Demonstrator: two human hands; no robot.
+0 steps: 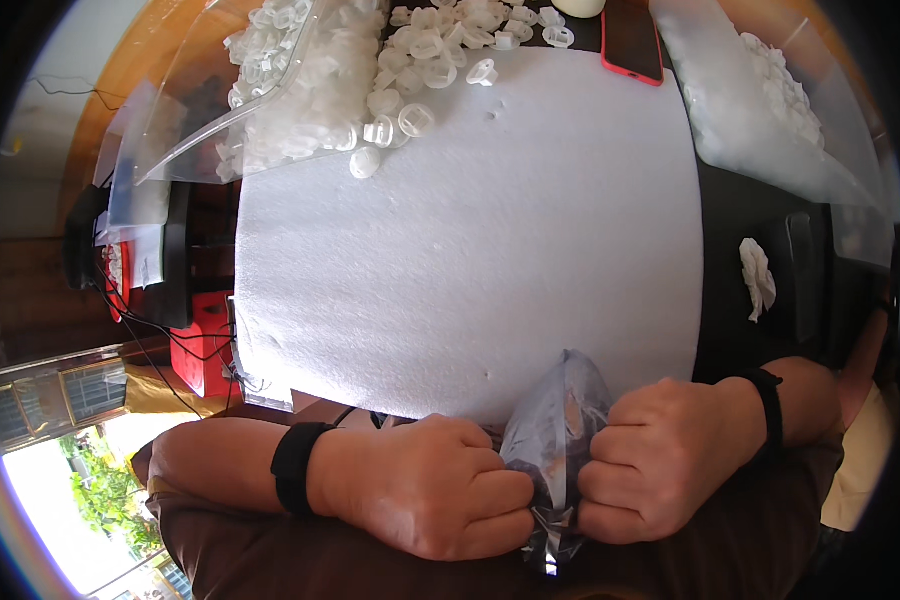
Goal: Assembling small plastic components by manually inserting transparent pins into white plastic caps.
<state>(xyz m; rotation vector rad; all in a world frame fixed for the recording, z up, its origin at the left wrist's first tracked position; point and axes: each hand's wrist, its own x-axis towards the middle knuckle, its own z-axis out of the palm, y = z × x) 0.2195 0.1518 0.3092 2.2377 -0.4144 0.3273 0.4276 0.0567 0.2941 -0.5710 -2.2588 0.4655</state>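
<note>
Between my two fists, close to my lap at the lower middle, is a dark, shiny plastic bag (560, 410). My left hand (440, 490) is closed on its left side, fingers curled in. On the opposite side my right hand (660, 460) grips the bag the same way, knuckles up. The bag's pointed far end rests over the near edge of a white foam sheet (470, 240). What the bag holds, if anything, I cannot make out; my fingertips are hidden.
Small clear plastic caps (440, 50) spill from a clear bag (310, 110) at the far left. Another filled clear bag (740, 110) lies far right. A red-edged phone (631, 42) sits at the back. Crumpled tissue (757, 280) lies on the dark table; a red box (202, 345) stands left.
</note>
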